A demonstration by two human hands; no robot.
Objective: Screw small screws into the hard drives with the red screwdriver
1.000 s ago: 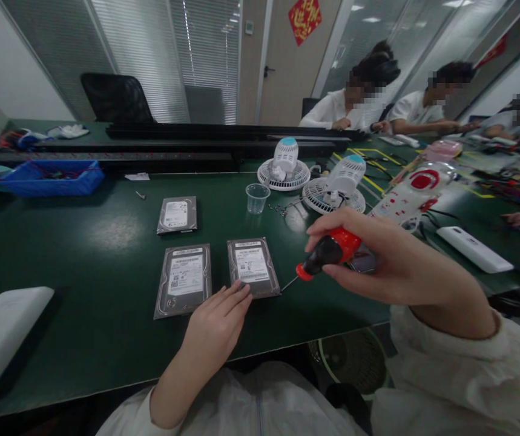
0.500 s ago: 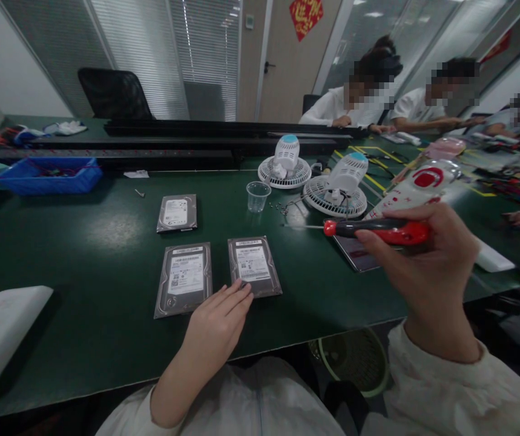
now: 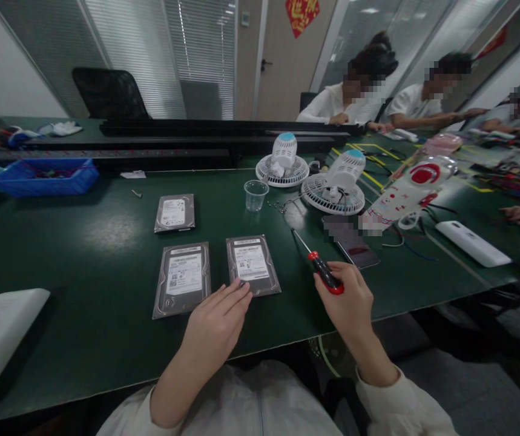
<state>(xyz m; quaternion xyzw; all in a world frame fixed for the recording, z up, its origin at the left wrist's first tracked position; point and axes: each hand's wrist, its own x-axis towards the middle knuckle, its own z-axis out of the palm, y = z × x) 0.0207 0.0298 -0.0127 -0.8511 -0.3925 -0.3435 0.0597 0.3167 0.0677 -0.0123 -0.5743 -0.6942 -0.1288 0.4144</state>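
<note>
My right hand (image 3: 348, 303) grips a red and black screwdriver (image 3: 318, 269), its thin shaft pointing away and left over the green table (image 3: 82, 272). My left hand (image 3: 217, 318) lies flat with fingers stretched, its fingertips touching the near edge of the right hard drive (image 3: 251, 263). A second hard drive (image 3: 183, 277) lies to its left and a third (image 3: 175, 212) farther back.
A clear plastic cup (image 3: 255, 195) and small screws stand behind the drives. Two small white fans (image 3: 282, 163) (image 3: 336, 184), a phone (image 3: 355, 242), a white and red device (image 3: 405, 194) and a white box (image 3: 473, 242) lie right. A blue bin (image 3: 42, 177) sits far left. Other people sit at the back.
My right hand has come down and toward me with the screwdriver, from raised over the phone to just above the table right of the drives. My left hand has stayed put.
</note>
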